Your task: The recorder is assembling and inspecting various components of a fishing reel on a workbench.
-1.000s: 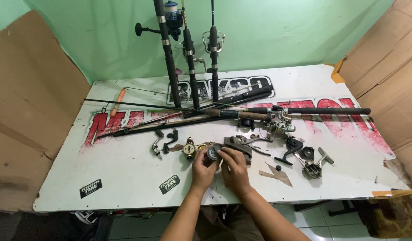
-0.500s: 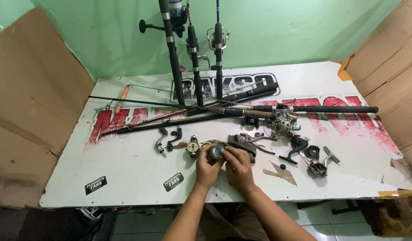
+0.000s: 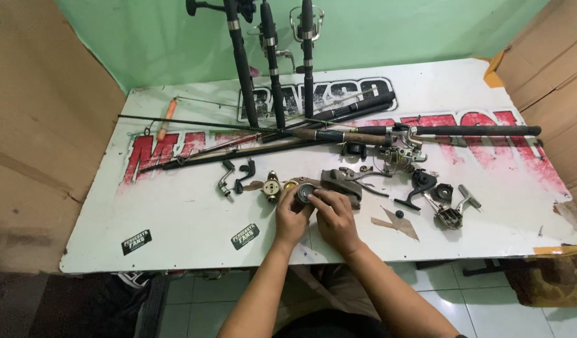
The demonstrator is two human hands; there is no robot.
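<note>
While on table [image 3: 176, 219], both hands [image 3: 314, 216] grasp round reel part [image 3: 305, 193] btwn fingertips.

There is 1 view only, from a camera worn on the person's head. It looks steeply down and forward over the white desk [image 3: 176, 213], facing the green wall [image 3: 144, 44] behind it. It sits far enough back to take in almost the whole desk, both forearms at the lower edge, and tiled floor [image 3: 501, 307] beneath.
</note>
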